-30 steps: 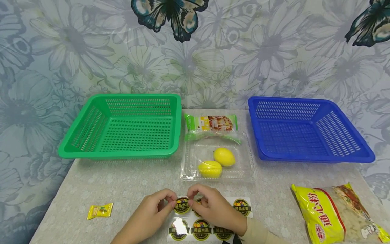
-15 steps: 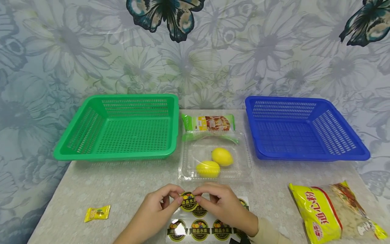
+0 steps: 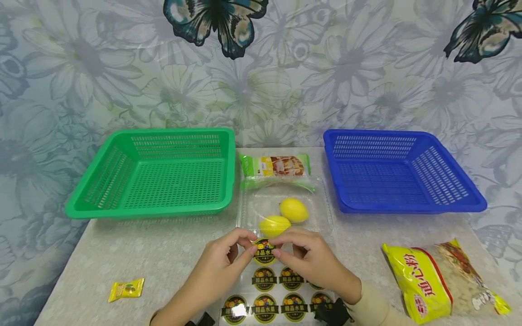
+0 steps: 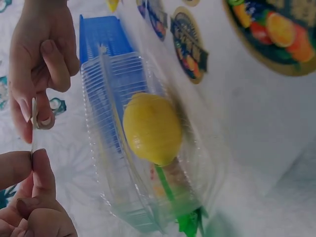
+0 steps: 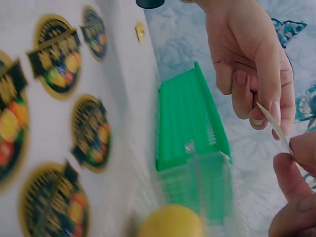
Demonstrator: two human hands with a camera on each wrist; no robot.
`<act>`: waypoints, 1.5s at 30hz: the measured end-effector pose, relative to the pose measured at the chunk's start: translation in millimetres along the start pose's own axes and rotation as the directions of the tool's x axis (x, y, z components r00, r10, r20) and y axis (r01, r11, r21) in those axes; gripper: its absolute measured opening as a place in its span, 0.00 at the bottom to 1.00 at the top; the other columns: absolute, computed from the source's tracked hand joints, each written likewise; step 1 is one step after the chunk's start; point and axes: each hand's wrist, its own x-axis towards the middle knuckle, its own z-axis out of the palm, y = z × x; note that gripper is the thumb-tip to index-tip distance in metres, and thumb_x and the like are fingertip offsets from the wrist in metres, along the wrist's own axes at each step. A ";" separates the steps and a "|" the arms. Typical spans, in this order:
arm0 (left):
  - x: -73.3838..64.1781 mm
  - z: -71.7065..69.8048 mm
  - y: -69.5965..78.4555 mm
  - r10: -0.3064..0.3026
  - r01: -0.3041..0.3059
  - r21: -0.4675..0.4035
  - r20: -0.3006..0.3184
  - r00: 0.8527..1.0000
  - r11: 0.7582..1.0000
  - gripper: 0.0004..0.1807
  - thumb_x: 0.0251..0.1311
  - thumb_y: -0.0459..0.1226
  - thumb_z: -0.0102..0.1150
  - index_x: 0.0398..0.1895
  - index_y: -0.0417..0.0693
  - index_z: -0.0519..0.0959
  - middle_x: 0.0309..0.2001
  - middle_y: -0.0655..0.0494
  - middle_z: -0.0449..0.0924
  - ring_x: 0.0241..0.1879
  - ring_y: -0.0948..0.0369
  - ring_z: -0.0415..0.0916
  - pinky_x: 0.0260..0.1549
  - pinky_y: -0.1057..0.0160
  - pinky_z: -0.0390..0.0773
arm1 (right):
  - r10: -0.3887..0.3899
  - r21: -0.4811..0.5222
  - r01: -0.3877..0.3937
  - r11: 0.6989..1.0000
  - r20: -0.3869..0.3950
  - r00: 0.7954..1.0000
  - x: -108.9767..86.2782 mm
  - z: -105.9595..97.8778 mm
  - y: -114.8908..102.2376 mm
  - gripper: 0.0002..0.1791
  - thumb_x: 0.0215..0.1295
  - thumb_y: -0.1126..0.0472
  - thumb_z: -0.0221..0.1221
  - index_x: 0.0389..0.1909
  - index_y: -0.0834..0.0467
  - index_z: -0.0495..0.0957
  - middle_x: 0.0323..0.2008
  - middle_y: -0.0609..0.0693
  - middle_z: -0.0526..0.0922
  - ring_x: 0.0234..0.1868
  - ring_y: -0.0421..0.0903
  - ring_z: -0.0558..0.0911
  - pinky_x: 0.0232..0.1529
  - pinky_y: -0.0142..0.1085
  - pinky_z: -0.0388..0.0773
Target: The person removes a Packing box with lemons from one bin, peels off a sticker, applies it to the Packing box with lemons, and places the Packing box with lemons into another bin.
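Observation:
My left hand [image 3: 224, 258] and right hand [image 3: 311, 260] pinch opposite edges of one round black-and-gold fruit sticker [image 3: 265, 252], each between thumb and index finger. Both wrist views show the sticker [image 4: 33, 126] edge-on, as a thin pale strip between the fingertips. Below the hands lies a sheet [image 3: 249, 295] bearing several more such stickers; the right hand hides part of it. Just beyond is a clear plastic clamshell box [image 3: 327, 206] with two yellow lemons [image 3: 293, 210]. The sticker sits close to the box's front edge in the head view.
A green basket [image 3: 179, 210] stands at the back left, a blue basket [image 3: 408, 207] at the back right. Behind the clamshell lies a green food packet [image 3: 277, 165]. A small yellow wrapped candy [image 3: 126, 290] is at left, a yellow pasta bag [image 3: 440, 280] at right.
Both hands have lifted the sticker off the sheet's upper left and carried it forward toward the clamshell box. More of the sheet's stickers show beneath. The head view has shifted slightly.

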 end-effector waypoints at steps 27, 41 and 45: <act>89.9 13.4 14.2 0.143 -0.131 0.216 -0.041 0.989 0.967 0.07 0.65 0.36 0.62 0.45 0.51 0.85 0.35 0.61 0.85 0.19 0.67 0.67 0.18 0.68 0.67 | 0.272 -0.231 -0.266 0.936 -0.006 0.962 45.0 -58.0 21.3 0.17 0.66 0.59 0.64 0.56 0.52 0.82 0.45 0.47 0.84 0.15 0.36 0.64 0.16 0.30 0.66; 113.7 28.4 9.0 0.179 -0.146 0.400 -0.046 0.983 0.905 0.08 0.65 0.33 0.60 0.44 0.44 0.86 0.38 0.53 0.86 0.36 0.60 0.81 0.34 0.64 0.81 | 0.345 -0.443 -0.312 0.840 -0.006 0.939 57.5 -56.1 35.1 0.19 0.68 0.56 0.63 0.59 0.51 0.80 0.46 0.48 0.84 0.22 0.39 0.69 0.24 0.33 0.70; 117.1 30.6 6.8 0.162 -0.129 0.422 -0.043 0.986 0.897 0.09 0.66 0.33 0.60 0.45 0.44 0.86 0.38 0.52 0.86 0.34 0.61 0.80 0.32 0.66 0.80 | 0.347 -0.486 -0.308 0.818 -0.009 0.938 59.4 -53.8 38.6 0.19 0.69 0.55 0.62 0.59 0.52 0.80 0.47 0.48 0.84 0.28 0.42 0.75 0.28 0.34 0.71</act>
